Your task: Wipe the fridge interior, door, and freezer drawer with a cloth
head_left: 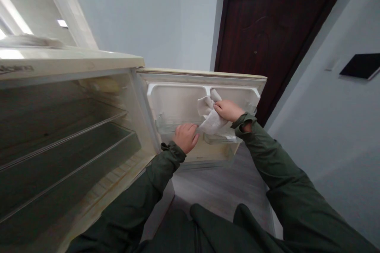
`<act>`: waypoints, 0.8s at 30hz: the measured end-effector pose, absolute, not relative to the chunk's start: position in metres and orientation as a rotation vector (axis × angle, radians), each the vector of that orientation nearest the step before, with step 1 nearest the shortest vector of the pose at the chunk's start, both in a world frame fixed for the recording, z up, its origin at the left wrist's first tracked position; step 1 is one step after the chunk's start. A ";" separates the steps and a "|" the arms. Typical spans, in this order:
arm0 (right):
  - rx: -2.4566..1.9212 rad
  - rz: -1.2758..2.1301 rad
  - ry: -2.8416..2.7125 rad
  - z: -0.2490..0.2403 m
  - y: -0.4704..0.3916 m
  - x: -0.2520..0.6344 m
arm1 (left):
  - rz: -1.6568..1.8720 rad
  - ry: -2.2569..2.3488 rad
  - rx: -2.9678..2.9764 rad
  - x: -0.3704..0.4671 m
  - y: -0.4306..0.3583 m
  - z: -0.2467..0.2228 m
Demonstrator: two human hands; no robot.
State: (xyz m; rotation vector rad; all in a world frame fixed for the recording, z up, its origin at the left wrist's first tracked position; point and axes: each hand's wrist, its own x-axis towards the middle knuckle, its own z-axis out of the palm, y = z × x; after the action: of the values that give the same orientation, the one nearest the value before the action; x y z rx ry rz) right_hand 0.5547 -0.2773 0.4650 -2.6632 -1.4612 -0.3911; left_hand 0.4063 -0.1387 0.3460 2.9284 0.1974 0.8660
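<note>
The fridge door (175, 101) stands swung open in front of me, its white inner side facing me. My right hand (230, 110) is closed around a crumpled white cloth (213, 122), which hangs by the right half of the door's inner panel. Lower and to the left, my left hand (186, 138) has its fingers curled over the front edge of the clear door shelf (166, 124). Part of that shelf is hidden behind my hand and the cloth.
Left of the door is the fridge interior, with a glass shelf (118, 138). A lower clear door bin (204, 165) sits near the door's bottom. Behind are a dark brown room door (267, 27) and pale walls. Grey flooring (216, 185) shows below.
</note>
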 end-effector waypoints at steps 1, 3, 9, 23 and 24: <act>-2.672 -0.420 -1.477 0.467 -0.282 0.558 | 0.906 0.202 2.916 0.409 -0.139 0.343; -2.700 -0.526 -1.419 0.471 -0.301 0.570 | 1.010 0.177 2.883 0.411 -0.137 0.336; -2.651 -1.024 -0.962 0.463 -0.365 0.605 | 1.274 0.062 2.837 0.413 -0.129 0.324; -2.167 -1.118 -0.584 0.292 -0.356 0.577 | 1.415 -0.171 2.894 0.384 -0.144 0.230; -2.220 -1.023 -0.703 0.285 -0.349 0.569 | 1.211 -0.093 2.950 0.382 -0.145 0.215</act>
State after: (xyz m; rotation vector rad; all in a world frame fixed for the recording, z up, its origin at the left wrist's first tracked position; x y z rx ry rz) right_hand 0.5686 -0.3490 0.2847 -2.2201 -0.7035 -1.0229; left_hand 0.3819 -0.1445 0.2147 2.9501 -0.0934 1.2109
